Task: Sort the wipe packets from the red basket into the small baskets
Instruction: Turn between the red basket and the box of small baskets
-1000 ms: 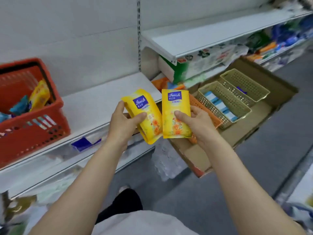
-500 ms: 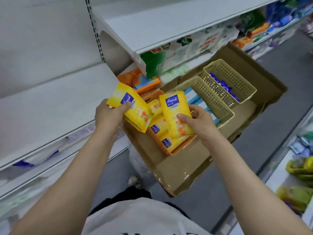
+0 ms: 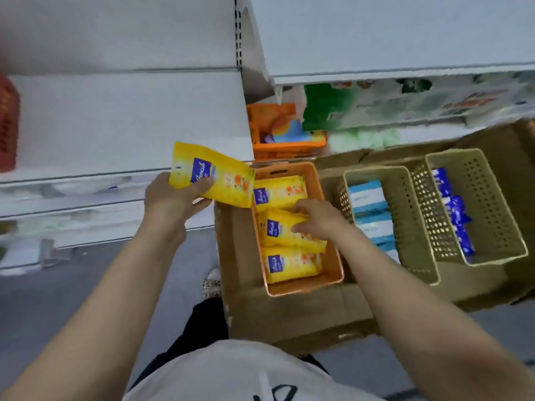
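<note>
White shop shelves (image 3: 124,123), grey floor (image 3: 58,299), cardboard tray (image 3: 289,316); hands, left (image 3: 170,202) and right (image 3: 318,219), each gripping yellow packets (image 3: 215,176).

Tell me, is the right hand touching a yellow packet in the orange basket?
Touching. The head view shows the right hand with its fingers lying on the middle yellow packet inside the orange basket.
</note>
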{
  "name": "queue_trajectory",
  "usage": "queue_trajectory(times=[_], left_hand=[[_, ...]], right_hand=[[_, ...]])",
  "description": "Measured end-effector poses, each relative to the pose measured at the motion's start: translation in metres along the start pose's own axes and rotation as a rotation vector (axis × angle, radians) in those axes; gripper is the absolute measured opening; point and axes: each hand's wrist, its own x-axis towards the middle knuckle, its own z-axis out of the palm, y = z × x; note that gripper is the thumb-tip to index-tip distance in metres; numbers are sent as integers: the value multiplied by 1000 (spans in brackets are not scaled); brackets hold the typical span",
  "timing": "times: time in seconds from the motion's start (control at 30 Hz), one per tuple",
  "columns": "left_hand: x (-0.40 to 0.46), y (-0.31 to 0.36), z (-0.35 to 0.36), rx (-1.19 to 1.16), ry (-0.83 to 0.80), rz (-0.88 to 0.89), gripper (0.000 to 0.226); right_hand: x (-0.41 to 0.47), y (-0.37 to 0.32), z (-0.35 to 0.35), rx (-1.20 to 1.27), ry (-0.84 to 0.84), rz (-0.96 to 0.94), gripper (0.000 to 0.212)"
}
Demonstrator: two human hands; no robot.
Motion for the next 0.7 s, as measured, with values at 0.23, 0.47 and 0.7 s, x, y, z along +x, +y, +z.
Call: queue_trajectory(times=[0.23,0.47,0.7], left_hand=[[-32,-64,8,-128,165,-51,44],[-48,-99,12,-194,222,-76,49],[-58,-112,21,-200,226,-81,34]], right_hand=[[34,4,7,-282,60,-329,37],[24,20,25,-305,195,-295,45],[25,20,38,-295,138,-349,60]])
